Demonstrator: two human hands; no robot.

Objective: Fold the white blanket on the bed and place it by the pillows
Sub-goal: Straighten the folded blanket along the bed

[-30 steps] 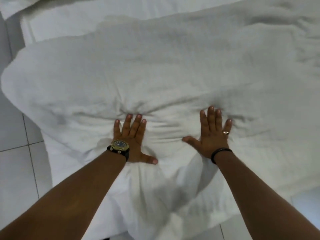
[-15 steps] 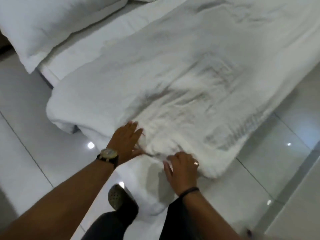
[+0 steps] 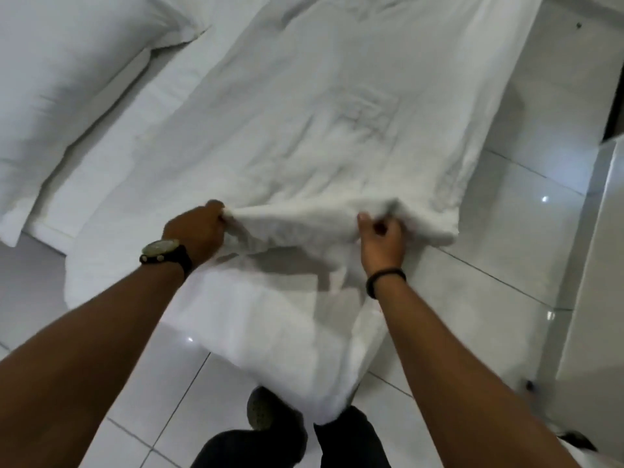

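The white blanket lies lengthwise over the bed, its near end bunched and raised off the sheet. My left hand, with a wristwatch, is shut on the left part of that near edge. My right hand, with a dark wristband, pinches the edge further right. A white pillow lies at the upper left, apart from the blanket. The bed shows its white sheet below the lifted edge, where the hands cast a shadow.
Glossy white floor tiles surround the bed's corner. A white cabinet or door stands at the right. My dark trouser legs and a shoe are right at the bed's near corner.
My hands went from pressing flat on the blanket to gripping its near edge and lifting it. The view swung so the pillow and the floor came into sight.
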